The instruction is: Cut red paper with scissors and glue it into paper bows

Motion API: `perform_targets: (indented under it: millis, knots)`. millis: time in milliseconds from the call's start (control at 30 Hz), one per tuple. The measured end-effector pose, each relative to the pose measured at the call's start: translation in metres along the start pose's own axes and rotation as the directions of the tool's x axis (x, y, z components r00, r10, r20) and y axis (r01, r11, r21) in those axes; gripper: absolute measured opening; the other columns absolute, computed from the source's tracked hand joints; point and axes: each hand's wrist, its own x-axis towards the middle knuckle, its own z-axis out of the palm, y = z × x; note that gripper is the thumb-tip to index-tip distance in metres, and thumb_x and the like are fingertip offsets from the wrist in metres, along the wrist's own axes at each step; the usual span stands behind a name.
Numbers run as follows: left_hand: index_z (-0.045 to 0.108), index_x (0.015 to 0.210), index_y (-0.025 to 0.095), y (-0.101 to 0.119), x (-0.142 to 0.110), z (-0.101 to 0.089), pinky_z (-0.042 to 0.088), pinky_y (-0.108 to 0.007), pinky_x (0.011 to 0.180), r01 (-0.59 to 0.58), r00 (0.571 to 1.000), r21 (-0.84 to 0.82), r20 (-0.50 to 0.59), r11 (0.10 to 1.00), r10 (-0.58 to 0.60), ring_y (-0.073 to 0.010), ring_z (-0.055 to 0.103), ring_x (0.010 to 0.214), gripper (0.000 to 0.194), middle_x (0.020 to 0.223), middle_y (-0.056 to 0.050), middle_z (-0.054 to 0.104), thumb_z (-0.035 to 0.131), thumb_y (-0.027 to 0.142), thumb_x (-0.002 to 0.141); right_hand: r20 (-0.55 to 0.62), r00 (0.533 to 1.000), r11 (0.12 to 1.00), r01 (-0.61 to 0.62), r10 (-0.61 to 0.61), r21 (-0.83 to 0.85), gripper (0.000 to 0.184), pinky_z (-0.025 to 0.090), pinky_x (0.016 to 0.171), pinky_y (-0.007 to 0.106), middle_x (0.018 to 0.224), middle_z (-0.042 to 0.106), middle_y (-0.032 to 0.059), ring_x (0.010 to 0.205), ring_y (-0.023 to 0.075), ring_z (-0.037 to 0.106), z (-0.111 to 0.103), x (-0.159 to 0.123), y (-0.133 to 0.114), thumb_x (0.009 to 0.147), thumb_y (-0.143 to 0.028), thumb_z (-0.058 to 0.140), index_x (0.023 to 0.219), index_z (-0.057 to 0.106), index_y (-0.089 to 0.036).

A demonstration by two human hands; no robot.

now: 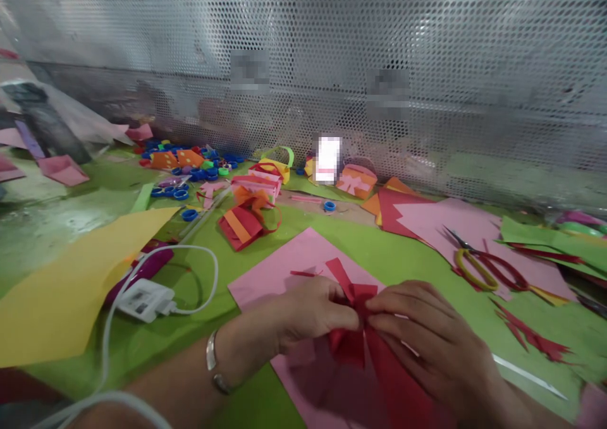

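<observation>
With your left hand (313,312), you have thumb and fingers clamped on the red paper bow (358,290) near its centre, where the folded pieces overlap. The fingers of your right hand (436,340) lie close together, their tips against the opposite side of the centre; the thumb is masked, so whether they also pinch it cannot be told. The bow is located over the pink sheet (308,252), with a broad red strip (393,372) running from beneath it toward you. Treat the bow as very light, thin and springy: it should crease or tear readily and may unfold if released. Grip it at the layered centre, where it is likely stiffest, and keep pressure off the loose tails. The sheet will probably slide easily; handle it by a bare corner. To your right on the worktop (332,217) are scissors (471,251) and red scraps (535,337); to your left, a white adapter (145,299) and a yellow sheet (76,290). Beyond the pink sheet is a small red paper bag (241,227), in front of a perforated metal panel (313,24).
</observation>
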Motion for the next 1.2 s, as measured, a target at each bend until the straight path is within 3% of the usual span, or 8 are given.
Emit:
perform_targets:
  millis: [300,567,867,1067,1200]
  knots:
    - [0.055,0.049,0.017,-0.003,0.003,-0.001,0.03,-0.022,0.046,0.06,0.998,-0.064,0.003,0.996,-0.06,-0.0085,0.042,0.044,0.003,0.044,0.005,0.05,0.053,0.017,0.051,0.009,1.0,1.0,0.015,-0.015,0.018,0.017,0.048,0.078,0.031,0.093,0.069,0.0059,0.087,0.0155,0.061,0.002,-0.001,0.004,0.087,-0.004,0.055,0.091,0.065,-0.016]
    - [0.05,0.051,0.018,0.002,-0.001,0.0,0.02,-0.024,0.046,0.023,0.999,0.063,-0.05,0.998,-0.02,-0.0079,0.032,0.048,0.004,0.047,0.007,0.04,0.052,0.02,0.05,0.079,0.996,0.999,-0.031,0.029,0.016,0.017,0.042,0.076,0.033,0.089,0.069,0.0045,0.084,0.0156,0.059,0.0,0.005,-0.004,0.09,-0.006,0.048,0.086,0.062,-0.015]
    - [0.053,0.062,0.016,-0.001,0.002,0.002,0.026,-0.024,0.05,-0.019,0.998,0.359,-0.046,0.933,0.038,-0.0107,0.039,0.057,0.009,0.059,0.004,0.045,0.048,0.02,0.056,0.19,0.951,0.95,-0.275,0.246,0.149,0.017,0.041,0.07,0.029,0.084,0.065,0.0018,0.078,0.0138,0.057,-0.001,0.005,-0.009,0.088,-0.008,0.05,0.078,0.059,-0.018]
    - [0.052,0.063,0.017,-0.005,-0.004,0.01,0.03,-0.022,0.047,-0.093,0.982,0.546,-0.088,0.833,0.167,-0.0117,0.045,0.057,0.006,0.061,0.003,0.053,0.048,0.013,0.06,0.226,0.947,0.97,-0.241,0.229,0.031,0.022,0.038,0.064,0.029,0.074,0.06,0.0018,0.068,0.014,0.053,0.001,0.002,-0.016,0.087,-0.01,0.045,0.069,0.056,-0.018]
    - [0.052,0.063,0.017,-0.007,-0.008,0.011,0.029,-0.022,0.045,-0.104,0.987,0.45,-0.06,0.887,0.146,-0.0109,0.046,0.054,0.006,0.058,0.004,0.052,0.05,0.012,0.06,0.16,0.961,0.972,-0.232,0.225,0.027,0.023,0.036,0.061,0.029,0.073,0.059,0.0019,0.066,0.0143,0.05,0.002,-0.003,-0.016,0.088,-0.011,0.045,0.071,0.059,-0.019]
